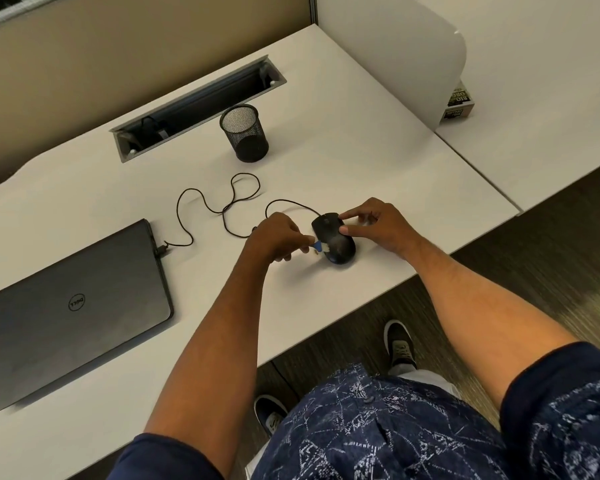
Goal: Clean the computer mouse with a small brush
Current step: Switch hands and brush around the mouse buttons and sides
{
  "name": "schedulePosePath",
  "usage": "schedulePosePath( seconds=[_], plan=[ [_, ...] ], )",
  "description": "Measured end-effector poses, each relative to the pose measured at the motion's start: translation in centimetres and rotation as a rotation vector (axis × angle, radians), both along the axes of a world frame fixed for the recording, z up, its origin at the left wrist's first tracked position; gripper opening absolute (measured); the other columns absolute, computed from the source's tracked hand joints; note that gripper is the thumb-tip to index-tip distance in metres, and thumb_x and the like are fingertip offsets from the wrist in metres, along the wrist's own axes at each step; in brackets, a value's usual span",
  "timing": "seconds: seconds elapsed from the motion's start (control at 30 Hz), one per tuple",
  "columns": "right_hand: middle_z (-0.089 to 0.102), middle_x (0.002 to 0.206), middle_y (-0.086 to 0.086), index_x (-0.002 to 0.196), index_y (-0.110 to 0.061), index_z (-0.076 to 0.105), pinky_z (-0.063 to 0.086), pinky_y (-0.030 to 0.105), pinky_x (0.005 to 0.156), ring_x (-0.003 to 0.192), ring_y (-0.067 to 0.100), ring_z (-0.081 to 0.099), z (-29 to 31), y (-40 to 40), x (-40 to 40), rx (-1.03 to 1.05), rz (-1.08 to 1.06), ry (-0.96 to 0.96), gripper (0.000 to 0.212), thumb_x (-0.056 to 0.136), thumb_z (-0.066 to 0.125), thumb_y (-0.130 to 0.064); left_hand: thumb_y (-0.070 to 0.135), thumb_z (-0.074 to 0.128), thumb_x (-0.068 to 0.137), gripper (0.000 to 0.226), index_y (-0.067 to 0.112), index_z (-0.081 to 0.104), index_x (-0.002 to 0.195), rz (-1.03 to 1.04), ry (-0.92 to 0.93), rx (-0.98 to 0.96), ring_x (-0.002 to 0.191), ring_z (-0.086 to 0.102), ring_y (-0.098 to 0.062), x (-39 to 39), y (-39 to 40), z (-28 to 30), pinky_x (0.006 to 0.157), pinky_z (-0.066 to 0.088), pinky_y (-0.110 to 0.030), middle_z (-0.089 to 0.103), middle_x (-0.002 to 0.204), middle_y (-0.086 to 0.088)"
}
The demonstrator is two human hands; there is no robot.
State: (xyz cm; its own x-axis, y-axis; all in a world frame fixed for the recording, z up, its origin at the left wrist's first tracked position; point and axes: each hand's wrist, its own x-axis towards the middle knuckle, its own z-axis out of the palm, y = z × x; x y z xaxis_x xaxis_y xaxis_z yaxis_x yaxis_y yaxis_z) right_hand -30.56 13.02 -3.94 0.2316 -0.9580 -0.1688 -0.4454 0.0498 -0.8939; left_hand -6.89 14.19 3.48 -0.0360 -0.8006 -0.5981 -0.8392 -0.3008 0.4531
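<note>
A black wired computer mouse (336, 242) lies on the white desk (361, 161) near its front edge. My right hand (378, 226) steadies it, thumb and forefinger pinching its far end. My left hand (278, 239) grips a small brush (321, 247) with a blue part and pale bristles; the bristle end touches the mouse's left side. Most of the brush handle is hidden in my fist. The mouse's black cable (222, 209) loops across the desk toward the laptop.
A closed dark laptop (80, 310) lies at the left. A black mesh pen cup (245, 133) stands behind the cable, with a cable tray slot (198, 105) beyond it. A white divider panel (395, 53) and a box (459, 105) are at the far right.
</note>
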Motion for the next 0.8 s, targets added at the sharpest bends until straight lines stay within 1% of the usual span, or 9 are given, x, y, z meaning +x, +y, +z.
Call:
schedulePosePath(
  seconds=[0.07, 0.13, 0.27, 0.43, 0.53, 0.6, 0.67, 0.73, 0.8],
  plan=[
    [0.058, 0.097, 0.0, 0.107, -0.031, 0.078, 0.044, 0.025, 0.08, 0.085, 0.011, 0.054, 0.0, 0.0, 0.1, -0.005, 0.002, 0.009, 0.032, 0.077, 0.086, -0.035, 0.036, 0.073, 0.093, 0.031, 0.006, 0.08, 0.087, 0.028, 0.061, 0.004, 0.052, 0.052, -0.015, 0.3, -0.2, 0.2, 0.054, 0.041, -0.024, 0.059, 0.057, -0.005],
    [0.058, 0.096, 0.0, 0.106, -0.031, 0.078, 0.044, 0.025, 0.079, 0.085, 0.011, 0.054, 0.0, 0.0, 0.1, -0.003, -0.003, -0.004, 0.032, 0.076, 0.086, -0.034, 0.035, 0.073, 0.092, 0.032, 0.005, 0.079, 0.087, 0.063, 0.116, -0.04, 0.051, 0.052, -0.016, 0.2, -0.2, 0.3, 0.054, 0.041, -0.026, 0.059, 0.055, -0.006],
    [0.058, 0.095, -0.001, 0.105, -0.032, 0.078, 0.043, 0.023, 0.078, 0.084, 0.01, 0.054, 0.0, 0.0, 0.0, -0.013, 0.0, -0.004, 0.031, 0.075, 0.087, -0.035, 0.035, 0.071, 0.094, 0.029, 0.007, 0.075, 0.086, 0.062, 0.131, -0.125, 0.044, 0.055, -0.005, -1.4, 0.5, -0.4, 0.048, 0.042, -0.019, 0.061, 0.056, -0.002],
    [0.06, 0.099, 0.005, 0.106, -0.03, 0.078, 0.043, 0.022, 0.078, 0.085, 0.01, 0.054, -0.1, 0.1, 0.0, -0.023, 0.003, -0.01, 0.032, 0.076, 0.086, -0.034, 0.032, 0.074, 0.091, 0.026, 0.011, 0.072, 0.077, -0.041, 0.074, -0.033, 0.037, 0.053, -0.004, -2.2, 1.5, -1.3, 0.048, 0.042, -0.02, 0.06, 0.05, 0.001],
    [0.06, 0.099, 0.004, 0.108, -0.029, 0.078, 0.043, 0.021, 0.078, 0.085, 0.009, 0.054, -0.1, 0.0, 0.0, -0.022, 0.006, -0.007, 0.032, 0.077, 0.085, -0.033, 0.029, 0.079, 0.088, 0.027, 0.014, 0.068, 0.068, -0.109, 0.025, 0.056, 0.034, 0.054, -0.004, -1.9, 1.5, -0.9, 0.041, 0.041, -0.015, 0.056, 0.037, 0.01],
    [0.06, 0.099, 0.003, 0.108, -0.03, 0.077, 0.043, 0.02, 0.078, 0.086, 0.009, 0.055, -0.2, -0.1, 0.0, -0.021, 0.008, 0.001, 0.031, 0.078, 0.085, -0.033, 0.029, 0.079, 0.088, 0.027, 0.016, 0.068, 0.067, -0.121, 0.003, 0.084, 0.04, 0.057, -0.005, -1.7, 1.5, -0.8, 0.039, 0.041, -0.013, 0.056, 0.037, 0.014],
    [0.06, 0.099, 0.002, 0.108, -0.03, 0.077, 0.043, 0.02, 0.078, 0.085, 0.008, 0.055, -0.3, -0.1, 0.0, -0.021, 0.01, -0.001, 0.031, 0.077, 0.085, -0.033, 0.031, 0.077, 0.089, 0.025, 0.012, 0.074, 0.073, -0.099, 0.043, 0.077, 0.053, 0.059, -0.007, -1.2, 1.4, -0.7, 0.048, 0.045, -0.017, 0.062, 0.047, 0.011],
    [0.061, 0.099, 0.005, 0.108, -0.03, 0.078, 0.043, 0.021, 0.077, 0.084, 0.009, 0.054, -0.3, -0.1, -0.1, -0.02, 0.016, -0.005, 0.031, 0.078, 0.085, -0.034, 0.032, 0.077, 0.09, 0.026, 0.006, 0.08, 0.085, -0.048, 0.146, 0.04, 0.066, 0.058, -0.012, -0.7, 1.3, -0.5, 0.06, 0.045, -0.022, 0.068, 0.067, -0.003],
    [0.061, 0.098, 0.003, 0.107, -0.03, 0.078, 0.042, 0.021, 0.076, 0.082, 0.006, 0.054, -0.2, -0.2, -0.2, -0.013, 0.007, -0.035, 0.028, 0.08, 0.082, -0.035, 0.03, 0.077, 0.089, 0.027, 0.004, 0.082, 0.09, 0.018, 0.251, -0.036, 0.077, 0.057, -0.015, -0.4, 1.2, -0.2, 0.069, 0.044, -0.027, 0.072, 0.083, -0.017]
  ],
)
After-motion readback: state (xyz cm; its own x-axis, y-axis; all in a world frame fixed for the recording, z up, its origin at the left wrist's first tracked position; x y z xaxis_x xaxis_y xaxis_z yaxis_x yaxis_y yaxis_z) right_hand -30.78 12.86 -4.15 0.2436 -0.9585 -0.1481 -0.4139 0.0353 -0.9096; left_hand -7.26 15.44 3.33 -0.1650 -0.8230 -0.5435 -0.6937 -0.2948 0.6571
